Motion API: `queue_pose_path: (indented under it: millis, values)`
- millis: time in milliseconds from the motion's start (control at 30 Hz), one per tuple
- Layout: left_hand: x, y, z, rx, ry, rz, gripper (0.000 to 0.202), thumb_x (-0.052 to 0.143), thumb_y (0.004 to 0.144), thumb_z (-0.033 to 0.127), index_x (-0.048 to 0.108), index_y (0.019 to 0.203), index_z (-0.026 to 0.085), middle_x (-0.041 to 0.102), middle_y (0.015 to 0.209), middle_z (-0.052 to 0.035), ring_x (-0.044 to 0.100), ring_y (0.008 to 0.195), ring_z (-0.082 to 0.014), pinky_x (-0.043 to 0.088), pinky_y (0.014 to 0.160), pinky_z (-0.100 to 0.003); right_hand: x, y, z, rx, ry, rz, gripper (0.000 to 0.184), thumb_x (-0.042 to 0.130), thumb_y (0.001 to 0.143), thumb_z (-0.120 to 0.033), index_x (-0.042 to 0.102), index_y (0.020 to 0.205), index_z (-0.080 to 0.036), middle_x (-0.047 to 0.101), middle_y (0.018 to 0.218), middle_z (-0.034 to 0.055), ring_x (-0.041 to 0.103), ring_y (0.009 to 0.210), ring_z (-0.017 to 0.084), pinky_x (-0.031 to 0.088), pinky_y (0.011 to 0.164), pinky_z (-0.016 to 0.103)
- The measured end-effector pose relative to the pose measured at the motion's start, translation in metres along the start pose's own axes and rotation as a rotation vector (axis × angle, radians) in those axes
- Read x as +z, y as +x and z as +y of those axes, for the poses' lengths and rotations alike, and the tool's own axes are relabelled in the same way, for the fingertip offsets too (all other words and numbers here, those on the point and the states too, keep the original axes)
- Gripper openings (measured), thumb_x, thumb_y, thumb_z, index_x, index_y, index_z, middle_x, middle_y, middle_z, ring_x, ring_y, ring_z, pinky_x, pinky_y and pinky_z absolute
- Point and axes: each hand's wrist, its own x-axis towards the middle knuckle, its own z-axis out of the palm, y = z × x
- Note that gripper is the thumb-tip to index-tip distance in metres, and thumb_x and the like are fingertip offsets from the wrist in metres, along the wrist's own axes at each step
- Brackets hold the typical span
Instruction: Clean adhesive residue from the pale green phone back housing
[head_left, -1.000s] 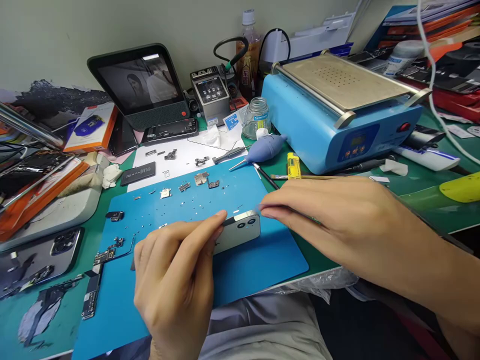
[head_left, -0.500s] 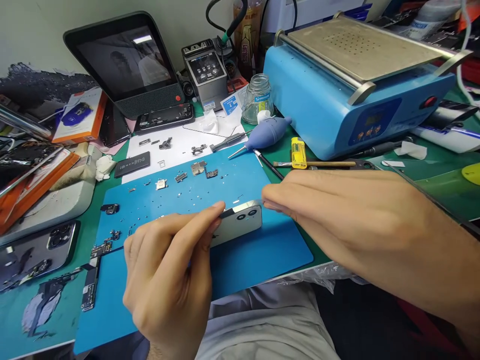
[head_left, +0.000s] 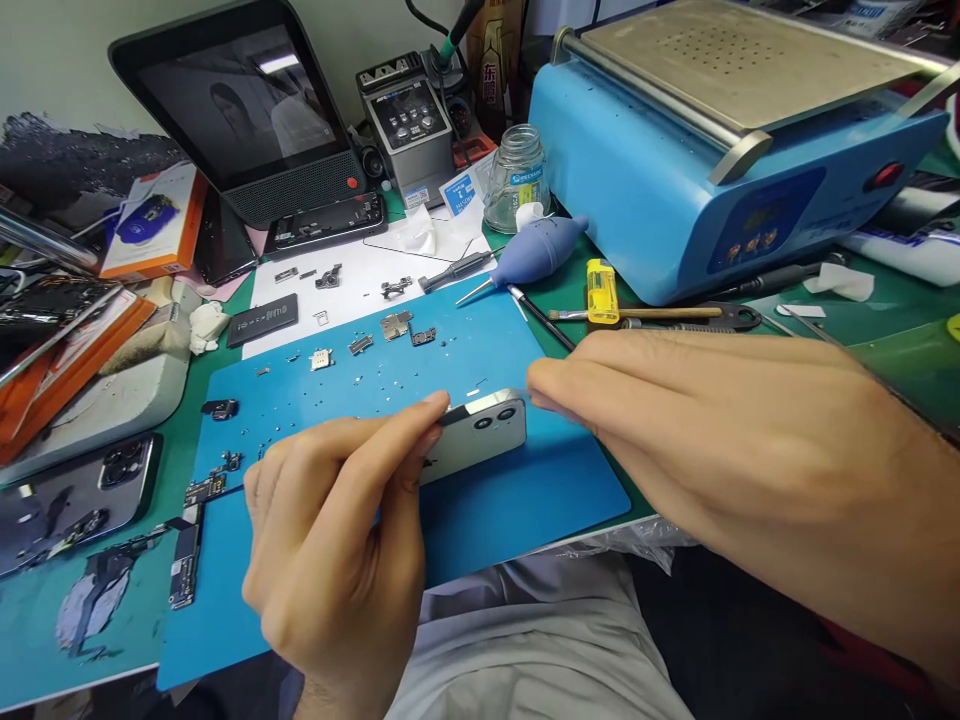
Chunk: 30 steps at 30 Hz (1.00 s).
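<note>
My left hand (head_left: 337,530) is closed around a white phone (head_left: 471,448), holding it on its side above the blue mat (head_left: 517,535). The phone's twin camera lenses point toward me, and a dark strip shows along its upper edge near my fingertips. My right hand (head_left: 720,450) is pinched closed just beside the phone's camera end. What sits between those fingertips, if anything, is hidden. Small metal parts and screws lie scattered on the mat behind the phone, including a SIM tray reader (head_left: 321,359) and a metal shield plate (head_left: 395,325).
A blue heating machine (head_left: 637,190) stands at the back right. In front of it are a blue air blower (head_left: 540,252), a glass jar (head_left: 517,185), a yellow lighter (head_left: 601,290) and a brush (head_left: 667,313). Another phone (head_left: 82,495) and a circuit board (head_left: 185,565) lie left.
The view has shifted slightly. Both hands and the phone keep nearly the same pose, with the right fingertips still close to the phone's camera end.
</note>
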Motion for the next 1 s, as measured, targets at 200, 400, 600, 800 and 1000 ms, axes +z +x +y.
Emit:
queue_pose_path:
  millis: [200, 400, 600, 800, 1000]
  values:
    - [0.0, 0.001, 0.0, 0.038, -0.008, 0.017, 0.051, 0.076, 0.106, -0.006, 0.084, 0.137, 0.033, 0.08, 0.102, -0.0005, 0.07, 0.093, -0.0183, 0.046, 0.085, -0.042, -0.004, -0.001, -0.003, -0.026, -0.035, 0.007, 0.028, 0.048, 0.115, -0.005, 0.076, 0.117, -0.009, 0.075, 0.102, 0.0074, 0.07, 0.085, 0.022, 0.056, 0.074, 0.041]
    - [-0.001, 0.001, 0.002, 0.029, 0.014, 0.009, 0.048, 0.076, 0.104, -0.009, 0.085, 0.132, 0.028, 0.08, 0.102, -0.0021, 0.069, 0.093, -0.0177, 0.046, 0.085, -0.042, -0.003, 0.001, 0.0, 0.023, -0.005, -0.021, 0.026, 0.052, 0.115, -0.004, 0.072, 0.102, -0.015, 0.062, 0.088, 0.0007, 0.061, 0.078, 0.018, 0.051, 0.076, 0.038]
    - [0.0, 0.003, 0.003, 0.033, 0.014, 0.026, 0.047, 0.077, 0.103, -0.008, 0.087, 0.131, 0.028, 0.081, 0.102, -0.001, 0.071, 0.092, -0.0179, 0.047, 0.084, -0.042, -0.004, 0.004, 0.0, 0.027, 0.021, -0.021, 0.029, 0.052, 0.112, 0.0, 0.066, 0.094, -0.018, 0.058, 0.085, -0.0008, 0.055, 0.075, 0.015, 0.042, 0.074, 0.036]
    - [0.0, 0.004, 0.004, 0.041, -0.002, 0.032, 0.047, 0.078, 0.102, -0.01, 0.086, 0.13, 0.026, 0.081, 0.101, -0.0015, 0.071, 0.092, -0.0167, 0.048, 0.084, -0.041, -0.001, 0.006, 0.004, 0.029, 0.014, 0.004, 0.032, 0.05, 0.115, -0.005, 0.064, 0.09, -0.02, 0.058, 0.083, -0.0011, 0.055, 0.073, 0.014, 0.039, 0.069, 0.035]
    - [0.0, 0.004, 0.002, 0.054, 0.009, 0.037, 0.044, 0.077, 0.103, -0.01, 0.086, 0.128, 0.025, 0.081, 0.099, -0.0016, 0.071, 0.092, -0.016, 0.048, 0.083, -0.041, -0.001, 0.002, 0.011, 0.01, 0.017, 0.001, 0.031, 0.049, 0.117, -0.009, 0.071, 0.098, -0.019, 0.069, 0.092, -0.0005, 0.066, 0.078, 0.016, 0.042, 0.068, 0.038]
